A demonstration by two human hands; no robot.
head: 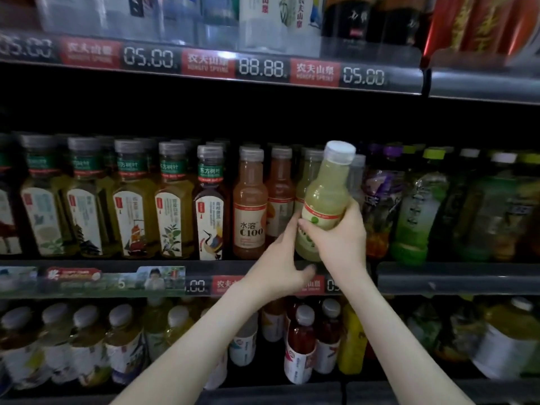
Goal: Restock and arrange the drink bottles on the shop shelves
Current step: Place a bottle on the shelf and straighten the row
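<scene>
**One bottle in hand, shelves almost full**

Head view: the middle shelf (122, 263) and the lower shelf (263, 390) already stand well filled, so you seem late in the restocking. This one bottle is not yet placed. Your right hand (336, 235) grips the pale green bottle (324, 197) at its label, with the fingers (352, 210) curled round it. Your left hand (280, 258) holds its lower part, thumb under the base. The bottle is tilted, just in front of the row and right of the orange bottles (249, 206). It has a white cap, cloudy lime liquid and a cream label with a red band.

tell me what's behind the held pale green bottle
Behind the pale green bottle: a matching bottle and a grey-capped bottle; left hand and right hand hide their bases.
</scene>
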